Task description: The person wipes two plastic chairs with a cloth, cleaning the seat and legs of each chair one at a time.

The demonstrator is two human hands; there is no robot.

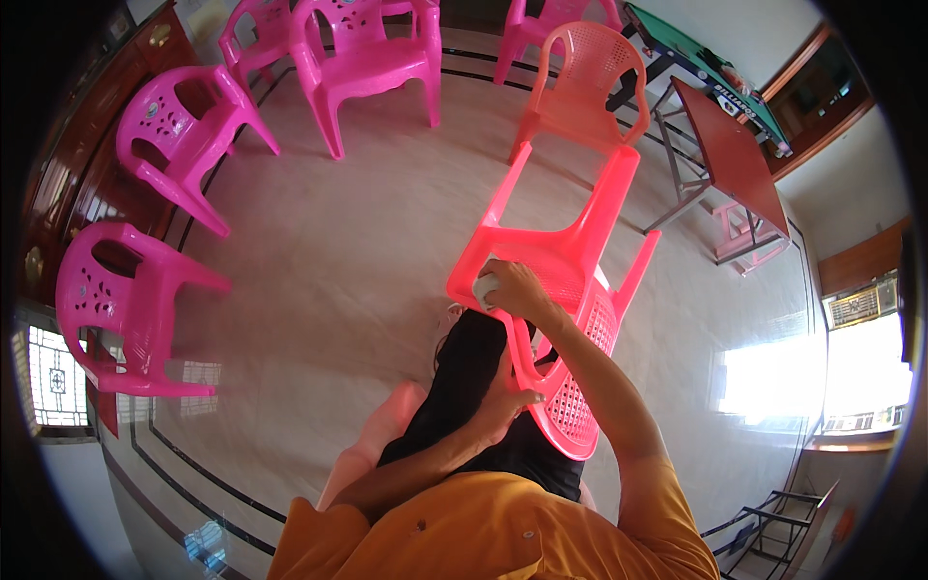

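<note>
A bright coral-pink plastic armchair point(547, 254) lies tilted across my lap, its legs pointing away from me and its perforated backrest towards my body. My right hand point(518, 286) grips a pale, bunched cloth point(484, 288) and presses it to the edge of the chair near the seat. Lower down, my left hand point(511, 399) holds the chair by its arm and backrest frame, with the thumb showing on top and most fingers hidden behind the plastic.
Several magenta plastic chairs point(370, 61) stand to the left and ahead. An orange plastic chair point(583, 109) is just beyond the held one. At the right are a red-topped folding table point(739, 159) and a billiards table point(674, 36); a dark metal frame point(783, 511) stands lower right.
</note>
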